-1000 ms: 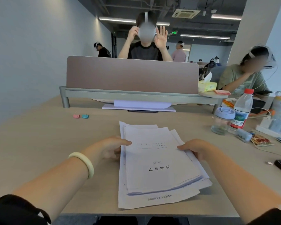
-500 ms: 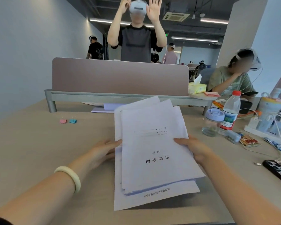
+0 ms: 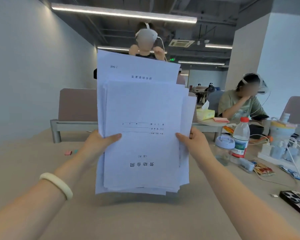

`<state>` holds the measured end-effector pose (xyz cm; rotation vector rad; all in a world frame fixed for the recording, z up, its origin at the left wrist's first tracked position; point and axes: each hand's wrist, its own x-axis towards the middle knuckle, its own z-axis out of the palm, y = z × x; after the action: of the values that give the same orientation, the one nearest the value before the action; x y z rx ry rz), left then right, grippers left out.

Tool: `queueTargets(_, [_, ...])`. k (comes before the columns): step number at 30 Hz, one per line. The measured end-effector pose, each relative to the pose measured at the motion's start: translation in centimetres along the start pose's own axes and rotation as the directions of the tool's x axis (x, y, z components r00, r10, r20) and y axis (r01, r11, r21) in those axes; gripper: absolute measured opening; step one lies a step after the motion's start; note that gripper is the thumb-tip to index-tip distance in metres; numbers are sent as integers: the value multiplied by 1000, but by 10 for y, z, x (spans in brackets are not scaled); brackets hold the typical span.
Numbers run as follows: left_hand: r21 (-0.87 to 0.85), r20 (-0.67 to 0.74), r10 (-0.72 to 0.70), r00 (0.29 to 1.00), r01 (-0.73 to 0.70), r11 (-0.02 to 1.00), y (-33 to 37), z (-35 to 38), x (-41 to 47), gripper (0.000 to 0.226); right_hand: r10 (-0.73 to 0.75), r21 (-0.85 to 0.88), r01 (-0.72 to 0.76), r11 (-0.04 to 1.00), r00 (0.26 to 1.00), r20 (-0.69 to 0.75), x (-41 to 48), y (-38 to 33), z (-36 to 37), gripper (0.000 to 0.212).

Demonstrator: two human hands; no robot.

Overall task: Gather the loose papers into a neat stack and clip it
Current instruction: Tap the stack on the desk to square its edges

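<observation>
A stack of white printed papers [image 3: 142, 108] stands upright above the beige table [image 3: 145, 219], its bottom edge just over the tabletop. The sheets are uneven, with one tall sheet sticking out at the top and edges offset at the right. My left hand [image 3: 100, 144] grips the left edge with the thumb on the front. My right hand [image 3: 192, 142] grips the right edge the same way. Two small binder clips, pink [image 3: 68, 152] and teal [image 3: 75, 151], lie on the table to the far left of my left hand.
A lidded glass jar [image 3: 224, 149] and a red-capped water bottle [image 3: 241, 137] stand right of the papers. A power strip with cables [image 3: 284, 153], snack packets [image 3: 264, 170] and a dark phone [image 3: 296, 203] lie further right. A desk divider [image 3: 76, 104] crosses the back; people sit beyond.
The papers went from lying flat on the table to being lifted and held upright between both hands. My view has tilted upward.
</observation>
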<state>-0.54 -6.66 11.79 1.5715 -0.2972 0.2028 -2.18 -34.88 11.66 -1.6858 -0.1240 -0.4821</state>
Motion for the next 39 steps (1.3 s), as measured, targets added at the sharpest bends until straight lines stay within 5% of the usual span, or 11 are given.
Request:
queueTargets(2, [76,-9,-20,1000,21,997,4,-6,1,11,3,36,-3,999,1000,-9,2,-6,6,23])
queueTargets(11, [-52,151,-48,987,57,997,-8,-23,0,88,49,158,-80,984,980,191,-9,1,14,24])
queueTargets(17, [-32,220,-19,975,27,999,-2,-9,10,53,67,151,-99,984,977,205,-4,0,22,28])
queueTargets(22, [7,7,30,1000,-30,1000,13,12,17,10,50,245,-59,968,998,44,1,-2,27,22])
queueTargets(27, [-40,44,136,990,-134,990,43,19,22,21,3,266,-16,964,999,49,11,-22,16,31])
queueTargets(31, [-127,135,-19,991,37,991,18,16,18,52,46,157,-72,985,986,160,6,-12,15,39])
queueTargets(34, [-236,72,-111,991,125,964,-11,14,12,49,147,151,-164,975,983,113,-1,6,16,48])
queueTargets(39, [-180,46,-152,987,158,971,-29,20,10,61,118,140,-140,980,982,149,-9,15,21,36])
